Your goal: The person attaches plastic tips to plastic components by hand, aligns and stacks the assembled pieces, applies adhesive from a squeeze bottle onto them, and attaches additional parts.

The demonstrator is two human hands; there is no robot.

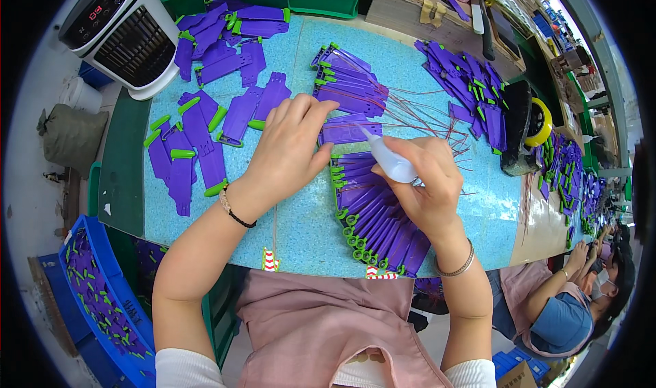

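Note:
My right hand (427, 176) is closed round a small white squeeze bottle (393, 161) with a narrow tip. The tip points at a single flat purple plastic part (350, 128) on the blue mat. My left hand (290, 142) steadies that part's left end, thumb below and index finger above; the exact contact is partly hidden. Just beyond lies a stack of purple parts (352, 91) with thin red wires (424, 118) trailing right. Nearer me, a fanned row of purple parts (372, 214) with green ends and rings overlaps along the mat.
Loose purple-and-green parts (198, 135) lie left, and another heap (471, 80) lies far right. A white heater (126, 36) stands back left. By a black block is a yellow tape roll (539, 123). A blue crate (102, 306) holds more parts. A co-worker (567, 306) sits right.

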